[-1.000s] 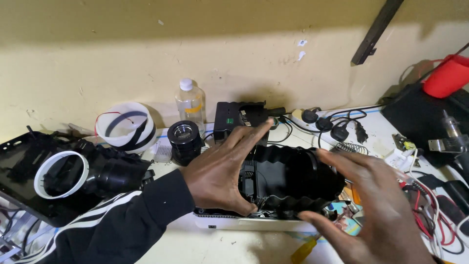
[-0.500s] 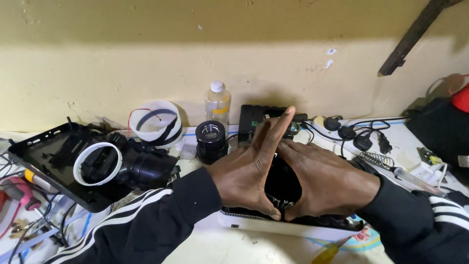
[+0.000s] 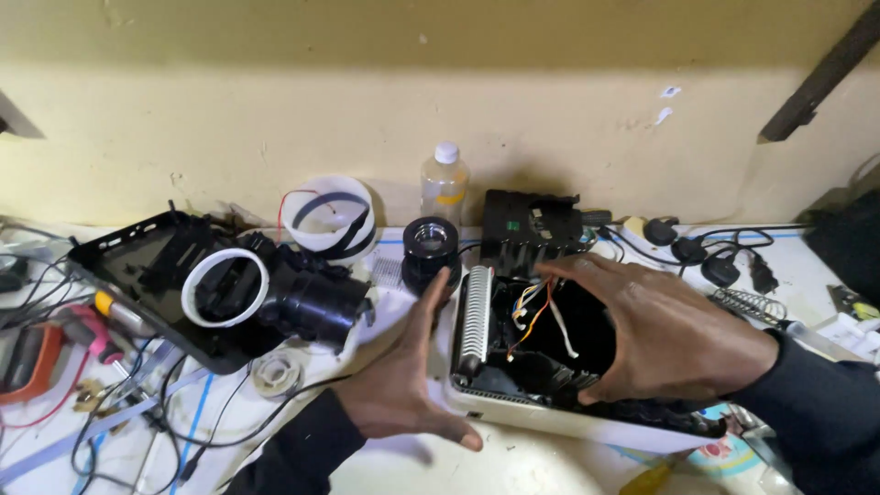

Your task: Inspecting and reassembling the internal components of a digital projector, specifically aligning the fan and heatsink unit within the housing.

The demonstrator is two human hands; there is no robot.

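Fingers of your right hand (image 3: 674,335) spread loosely over the opened casing (image 3: 550,403), grasping nothing, shielding the coloured wires (image 3: 532,316) beneath them; your left hand (image 3: 408,376), fingers released, braces the casing's near end on the worktop (image 3: 513,467), steadying it.

place: repair workshop | signs: opened device casing (image 3: 568,417); loose wires (image 3: 183,412); screwdrivers (image 3: 110,316); lens (image 3: 429,243)

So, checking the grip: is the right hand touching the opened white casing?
Touching: the head view shows the right hand resting on the opened white casing.
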